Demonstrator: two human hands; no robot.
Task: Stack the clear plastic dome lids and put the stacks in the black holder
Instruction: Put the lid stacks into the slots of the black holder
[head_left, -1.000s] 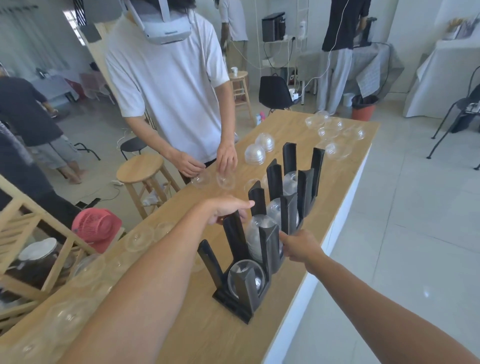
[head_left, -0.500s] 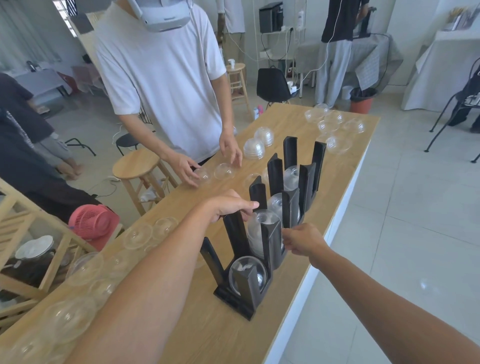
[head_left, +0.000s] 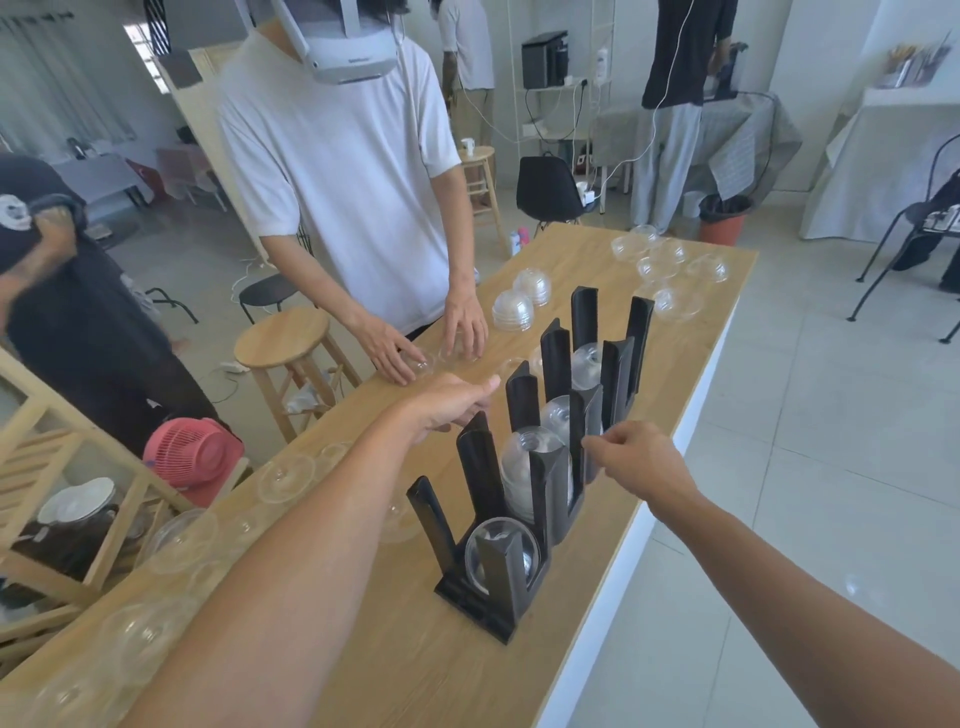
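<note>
Clear plastic dome lids (head_left: 530, 462) fill the black slotted holder (head_left: 483, 603) near the table (head_left: 415, 675) edge. Right hand (head_left: 639, 462) pinches it; left hand (head_left: 447, 405) grip unclear.

Wooden stool (head_left: 283, 338) and pink fan (head_left: 195, 454) beside the table (head_left: 415, 675), black chair (head_left: 548, 189) and orange bin (head_left: 722, 221) beyond.

No words or numbers clear enough to read. Tiny print on the front of the white headset (head_left: 347, 54), too small and blurry to make out. Round white mark (head_left: 11, 212) on the black shirt (head_left: 78, 312) at the left, blurry too.
</note>
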